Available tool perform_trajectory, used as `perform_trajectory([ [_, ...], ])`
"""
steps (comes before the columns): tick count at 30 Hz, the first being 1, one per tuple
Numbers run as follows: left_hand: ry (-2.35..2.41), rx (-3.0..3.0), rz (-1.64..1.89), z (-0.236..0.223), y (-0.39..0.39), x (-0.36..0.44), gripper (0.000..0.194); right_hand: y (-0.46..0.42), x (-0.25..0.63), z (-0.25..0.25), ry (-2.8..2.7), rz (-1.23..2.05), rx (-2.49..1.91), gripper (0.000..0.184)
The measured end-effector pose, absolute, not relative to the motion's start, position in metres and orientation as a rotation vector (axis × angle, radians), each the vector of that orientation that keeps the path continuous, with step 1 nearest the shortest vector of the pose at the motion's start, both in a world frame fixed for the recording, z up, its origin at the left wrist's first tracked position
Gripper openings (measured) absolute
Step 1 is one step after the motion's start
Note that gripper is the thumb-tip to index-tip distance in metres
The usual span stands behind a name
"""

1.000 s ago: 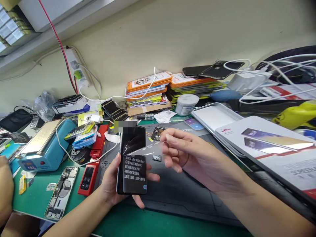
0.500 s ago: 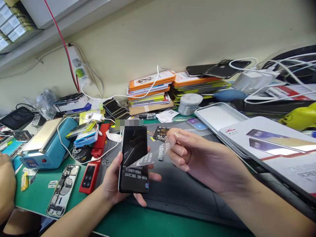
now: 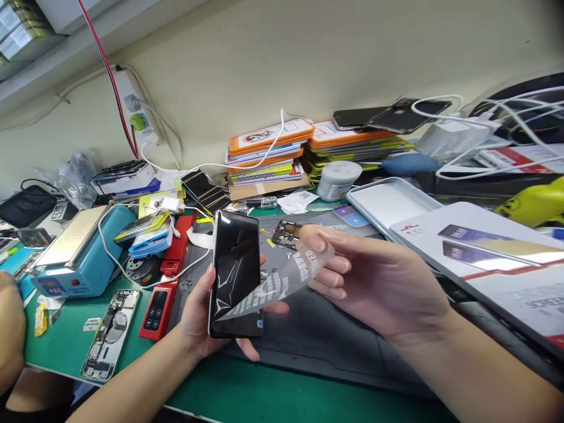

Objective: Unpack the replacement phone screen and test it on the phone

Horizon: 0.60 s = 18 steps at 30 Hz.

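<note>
A black-screened phone (image 3: 238, 252) is tilted up in my left hand (image 3: 200, 311), with the thumb along its left side and fingers coming out past its right edge. Clear protective film (image 3: 282, 288) with white printed characters curls diagonally off the screen; its lower part still lies against the glass near the bottom. Between the thumb and index finger of my right hand (image 3: 352, 264) is the film's upper corner. Behind that hand, a small circuit board (image 3: 286, 234) rests on the dark work mat (image 3: 317, 352), partly hidden.
An opened phone (image 3: 110, 335) lies left beside a red device (image 3: 157, 311). Beyond stands a blue heating machine (image 3: 83, 258). Stacked boxes (image 3: 268, 141) and a white jar (image 3: 338, 179) line the wall. A large screen box (image 3: 484, 252) sits right. Another person's arm (image 3: 11, 329) shows far left.
My right hand has drawn the film further down and to the right, baring most of the screen. The left hand keeps the phone in nearly the same place.
</note>
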<state>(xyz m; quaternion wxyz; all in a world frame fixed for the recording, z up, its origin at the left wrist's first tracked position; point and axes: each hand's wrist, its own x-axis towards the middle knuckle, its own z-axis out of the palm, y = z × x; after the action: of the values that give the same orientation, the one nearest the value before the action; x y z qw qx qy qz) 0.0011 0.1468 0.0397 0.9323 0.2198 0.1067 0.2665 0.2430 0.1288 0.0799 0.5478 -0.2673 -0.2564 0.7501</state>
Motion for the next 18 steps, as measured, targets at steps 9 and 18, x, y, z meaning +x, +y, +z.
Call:
perform_trajectory([
  [9, 0.336, 0.420, 0.561, 0.0436, 0.1443, -0.0002, 0.074, 0.1276, 0.2429, 0.0831, -0.511, 1.787, -0.600, 0.023],
  [18, 0.414, 0.480, 0.628, 0.0483, 0.1396, 0.0057, 0.072, 0.1264, 0.2430, 0.0836, -0.471, 1.819, -0.586, 0.025],
])
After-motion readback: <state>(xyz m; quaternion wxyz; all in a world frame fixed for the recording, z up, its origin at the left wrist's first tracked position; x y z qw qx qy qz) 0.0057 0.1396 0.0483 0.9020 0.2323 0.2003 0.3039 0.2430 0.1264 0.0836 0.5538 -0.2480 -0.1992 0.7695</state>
